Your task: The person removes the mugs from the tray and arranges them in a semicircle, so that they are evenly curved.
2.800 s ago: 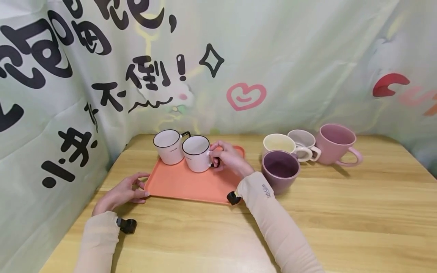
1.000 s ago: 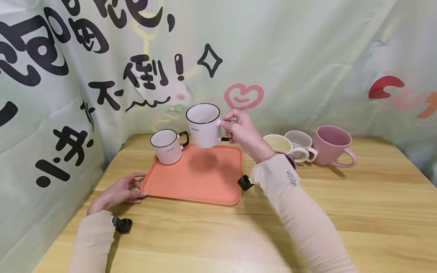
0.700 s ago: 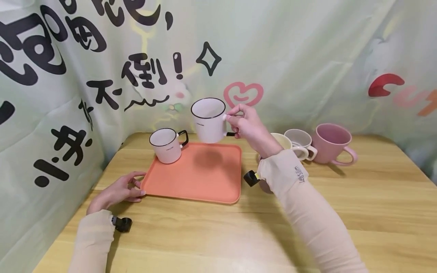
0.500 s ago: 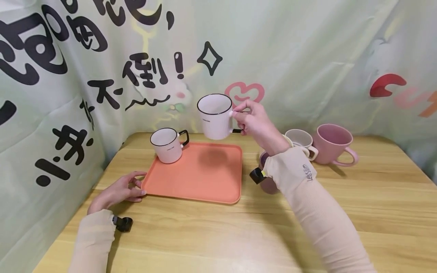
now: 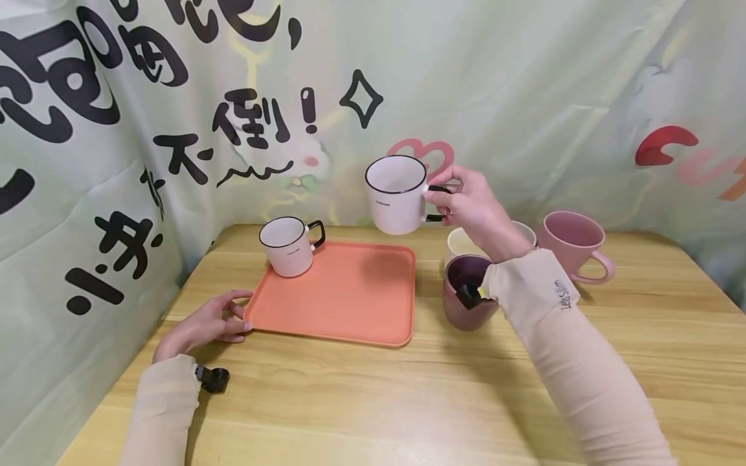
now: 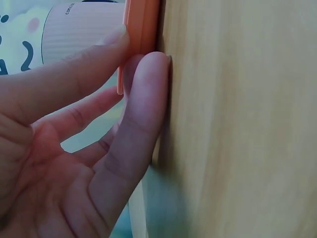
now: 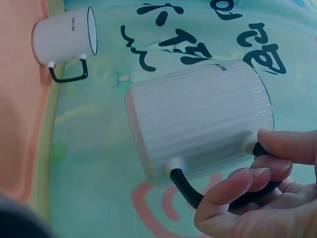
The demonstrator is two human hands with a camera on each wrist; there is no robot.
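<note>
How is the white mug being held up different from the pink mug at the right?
Colour: the held mug is white with a black rim; the pink mug is pink up to its rim.
Handle: the held mug's is mostly black; the pink mug's is pink.
Place: the held mug is up in the right hand; the pink mug stands on the table.
Both mugs have the mouth facing up.

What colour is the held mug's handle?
The handle is black; the right wrist view shows it best.

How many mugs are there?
6. The right hand holds one white mug; another white mug sits on the tray. To its right: a purple mug, a cream mug, a pink mug and a pale mug, mostly hidden. More may hide.
</note>
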